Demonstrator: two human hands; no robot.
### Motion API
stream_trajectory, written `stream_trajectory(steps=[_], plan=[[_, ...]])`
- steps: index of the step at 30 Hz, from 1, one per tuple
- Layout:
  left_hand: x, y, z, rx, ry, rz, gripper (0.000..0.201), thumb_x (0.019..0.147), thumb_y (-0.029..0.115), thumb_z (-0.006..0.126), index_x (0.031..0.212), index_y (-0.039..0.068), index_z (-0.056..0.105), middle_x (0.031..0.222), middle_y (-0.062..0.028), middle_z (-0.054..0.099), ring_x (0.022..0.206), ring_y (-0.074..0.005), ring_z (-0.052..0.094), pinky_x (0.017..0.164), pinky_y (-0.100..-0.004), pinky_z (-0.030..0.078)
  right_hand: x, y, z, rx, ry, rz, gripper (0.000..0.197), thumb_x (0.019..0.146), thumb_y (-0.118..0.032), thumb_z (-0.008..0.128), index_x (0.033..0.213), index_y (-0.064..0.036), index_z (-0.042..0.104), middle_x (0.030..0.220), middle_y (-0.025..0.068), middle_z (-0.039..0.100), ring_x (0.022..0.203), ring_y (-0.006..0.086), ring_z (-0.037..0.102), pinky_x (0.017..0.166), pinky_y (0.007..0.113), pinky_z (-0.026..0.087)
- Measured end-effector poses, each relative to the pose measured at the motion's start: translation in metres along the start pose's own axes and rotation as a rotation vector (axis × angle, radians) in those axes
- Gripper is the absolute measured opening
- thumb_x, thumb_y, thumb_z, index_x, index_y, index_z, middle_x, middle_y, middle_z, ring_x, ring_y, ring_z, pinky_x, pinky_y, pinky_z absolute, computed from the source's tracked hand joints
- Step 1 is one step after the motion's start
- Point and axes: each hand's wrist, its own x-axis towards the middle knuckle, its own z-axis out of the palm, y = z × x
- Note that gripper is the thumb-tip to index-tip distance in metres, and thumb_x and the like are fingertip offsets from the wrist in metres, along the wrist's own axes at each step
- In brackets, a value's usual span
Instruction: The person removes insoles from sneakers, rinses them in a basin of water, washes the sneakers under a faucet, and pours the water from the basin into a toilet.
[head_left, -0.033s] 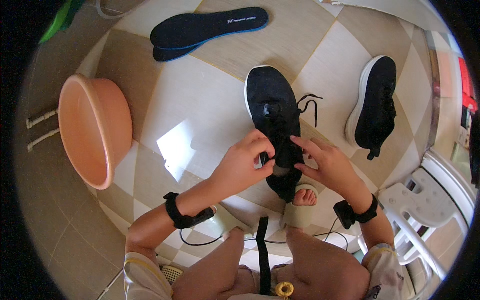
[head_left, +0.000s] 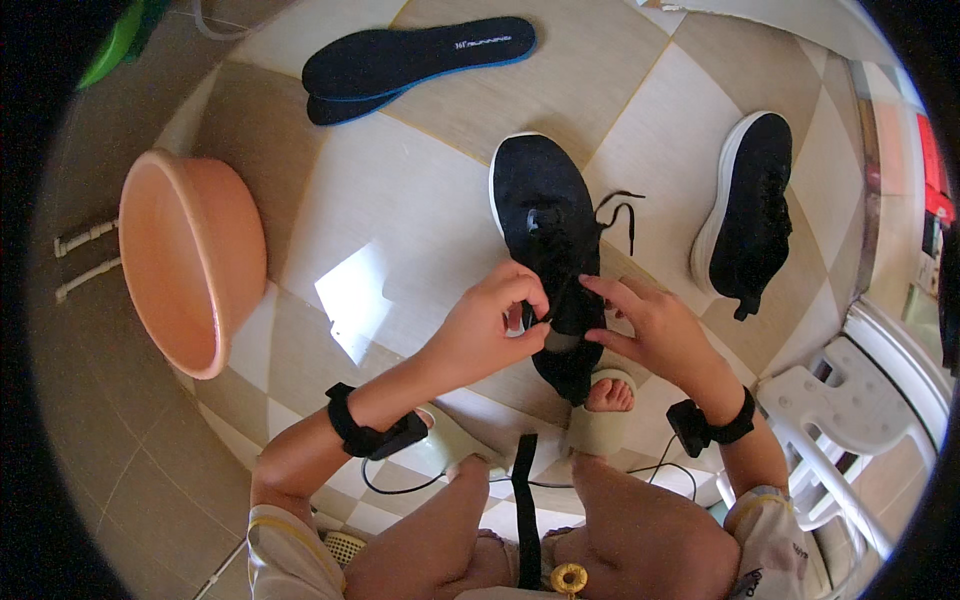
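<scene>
A black shoe (head_left: pixel 545 180) with a white sole edge stands on the floor in front of me, toe pointing away. At the left side of its opening, my left hand (head_left: pixel 495 320) is closed, thumb and index finger pinching what looks like the black shoelace. My right hand (head_left: pixel 650 325) rests at the shoe's right edge. Its index finger and thumb are apart, the fingertips touching the upper. A loose black lace end (head_left: pixel 625 205) curls out on the shoe's right. A second black shoe (head_left: pixel 757 205), white-soled, lies on its side farther right.
Two black insoles (head_left: pixel 420 60) with blue edges overlap on the tiled floor at the far left. A peach-coloured basin (head_left: pixel 235 255) leans on its side near the left wall. A white plastic stool (head_left: pixel 850 400) stands at the right. My slippered feet (head_left: pixel 608 392) are just behind the shoe.
</scene>
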Motion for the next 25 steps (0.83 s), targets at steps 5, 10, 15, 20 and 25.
stream_trajectory(steps=[5,10,15,20,25], plan=[[0.002,0.016,-0.013,-0.714,-0.267,-0.385,0.017,0.081,0.012,0.057,0.095,0.005,0.049,0.090,-0.0059,0.057,0.066,-0.0093,0.049,0.054,-0.0210,0.036,0.000,0.011,-0.008,-0.122,-0.065,-0.030,0.033,0.065,-0.031,0.071,0.082,-0.0066,0.056,0.076,0.0098,0.056,0.065,0.0280,0.056,0.055,0.036,0.044],[-0.012,0.022,-0.034,-0.979,-0.118,-0.095,0.025,0.083,0.029,0.055,0.099,0.010,0.050,0.084,-0.0050,0.054,0.058,-0.0102,0.039,0.050,-0.0217,0.031,-0.006,0.016,-0.025,-0.236,-0.040,-0.114,0.032,0.067,-0.031,0.070,0.067,-0.0047,0.052,0.068,0.0081,0.053,0.059,0.0275,0.054,0.051,0.035,0.041],[-0.033,0.011,-0.068,-1.159,0.075,0.104,0.026,0.083,0.033,0.053,0.097,0.012,0.047,0.071,-0.0004,0.041,0.061,-0.0103,0.035,0.051,-0.0224,0.029,-0.008,0.020,-0.044,0.130,-0.041,0.070,0.024,0.072,-0.021,0.068,0.068,-0.0022,0.055,0.067,0.0090,0.057,0.058,0.0206,0.056,0.050,0.028,0.041],[-0.036,0.040,-0.078,-1.008,0.121,0.282,0.030,0.090,0.031,0.044,0.106,0.006,0.048,0.056,-0.0022,0.040,0.056,-0.0113,0.036,0.050,-0.0238,0.031,-0.004,0.019,-0.028,0.630,0.197,0.159,0.012,0.083,-0.009,0.058,0.080,0.0021,0.060,0.092,0.0076,0.064,0.078,0.0129,0.059,0.072,0.025,0.047],[-0.032,0.082,-0.068,-0.375,0.175,0.020,0.035,0.086,0.037,0.049,0.103,0.007,0.051,0.061,-0.0065,0.050,0.063,-0.0158,0.048,0.054,-0.0270,0.039,0.013,-0.003,-0.002,1.260,0.033,0.214,0.039,0.086,-0.008,0.051,0.121,-0.0142,0.037,0.107,0.0130,0.058,0.087,0.0206,0.058,0.082,0.030,0.043]])
